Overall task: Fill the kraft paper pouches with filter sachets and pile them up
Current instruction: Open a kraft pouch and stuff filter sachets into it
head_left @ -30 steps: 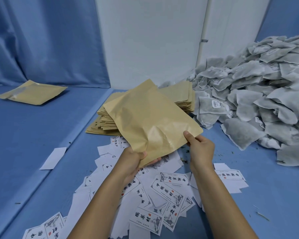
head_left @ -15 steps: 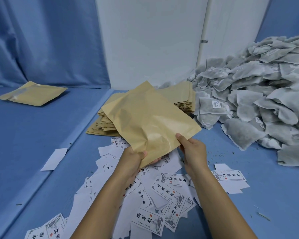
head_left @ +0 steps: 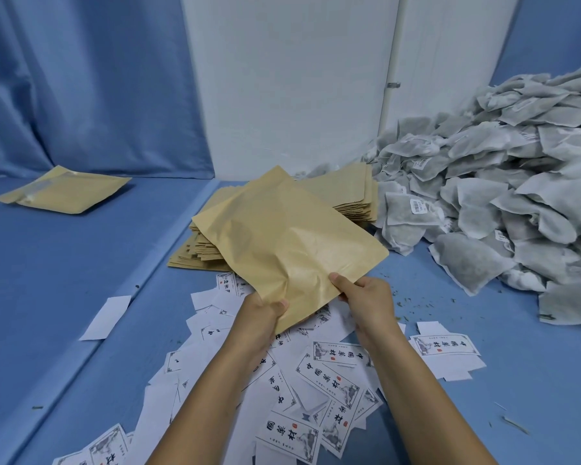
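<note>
A kraft paper pouch (head_left: 282, 243) hangs tilted above the blue surface, its near edge held by both hands. My left hand (head_left: 260, 317) grips the lower left corner, thumb on top. My right hand (head_left: 366, 298) pinches the near edge to the right of it. Behind it lies a stack of flat kraft pouches (head_left: 346, 193). A big heap of grey-white filter sachets (head_left: 503, 196) fills the right side. Far left lies a small pile of kraft pouches (head_left: 64, 191) with clear windows.
Several printed white labels (head_left: 329, 374) lie scattered under my forearms. One blank slip (head_left: 106, 317) sits alone to the left. A raised seam (head_left: 141, 290) runs diagonally across the blue surface. White panels and blue curtains close the back.
My right hand has slid left along the pouch's near edge, closer to my left hand. The pouch has shifted slightly left and crumpled a little near the grip.
</note>
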### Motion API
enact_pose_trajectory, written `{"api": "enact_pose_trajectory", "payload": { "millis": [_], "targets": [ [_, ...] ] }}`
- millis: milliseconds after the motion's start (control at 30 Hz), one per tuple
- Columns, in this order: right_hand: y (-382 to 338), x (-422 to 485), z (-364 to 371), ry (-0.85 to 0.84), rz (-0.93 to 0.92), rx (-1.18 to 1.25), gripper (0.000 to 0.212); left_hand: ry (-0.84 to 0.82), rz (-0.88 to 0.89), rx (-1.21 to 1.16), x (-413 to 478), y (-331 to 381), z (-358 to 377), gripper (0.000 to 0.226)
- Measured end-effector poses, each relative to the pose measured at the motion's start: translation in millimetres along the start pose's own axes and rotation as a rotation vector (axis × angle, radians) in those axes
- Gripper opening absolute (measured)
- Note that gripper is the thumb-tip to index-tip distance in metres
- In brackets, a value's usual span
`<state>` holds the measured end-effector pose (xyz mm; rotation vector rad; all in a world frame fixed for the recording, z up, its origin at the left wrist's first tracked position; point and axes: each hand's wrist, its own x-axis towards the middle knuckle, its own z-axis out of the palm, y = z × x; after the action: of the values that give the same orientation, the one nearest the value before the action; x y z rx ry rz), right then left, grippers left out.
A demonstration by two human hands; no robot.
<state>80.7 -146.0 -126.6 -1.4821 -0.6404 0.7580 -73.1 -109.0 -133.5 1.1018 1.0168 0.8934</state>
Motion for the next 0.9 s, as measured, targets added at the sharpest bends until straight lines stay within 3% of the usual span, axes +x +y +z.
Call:
{"api": "enact_pose_trajectory", "payload": {
  "millis": [333, 467, 733, 900],
  "targets": [
    [0, -6, 6, -0.027, 0.016, 0.081, 0.031, -0.07, 0.011, -0.12, -1, 1, 1, 0.024],
    [2, -6, 7, -0.069, 0.04, 0.142, 0.038, -0.079, -0.026, -0.158, 0, 0, 0, 0.023],
    [4, -8, 11, -0.052, 0.051, 0.151, 0.021, -0.163, -0.056, -0.052, 3, 0, -11, 0.023],
    [5, -9, 11, -0.193, 0.103, 0.134, 0.021, -0.134, -0.021, 0.038, 5, -1, -18, 0.021]
  ]
}}
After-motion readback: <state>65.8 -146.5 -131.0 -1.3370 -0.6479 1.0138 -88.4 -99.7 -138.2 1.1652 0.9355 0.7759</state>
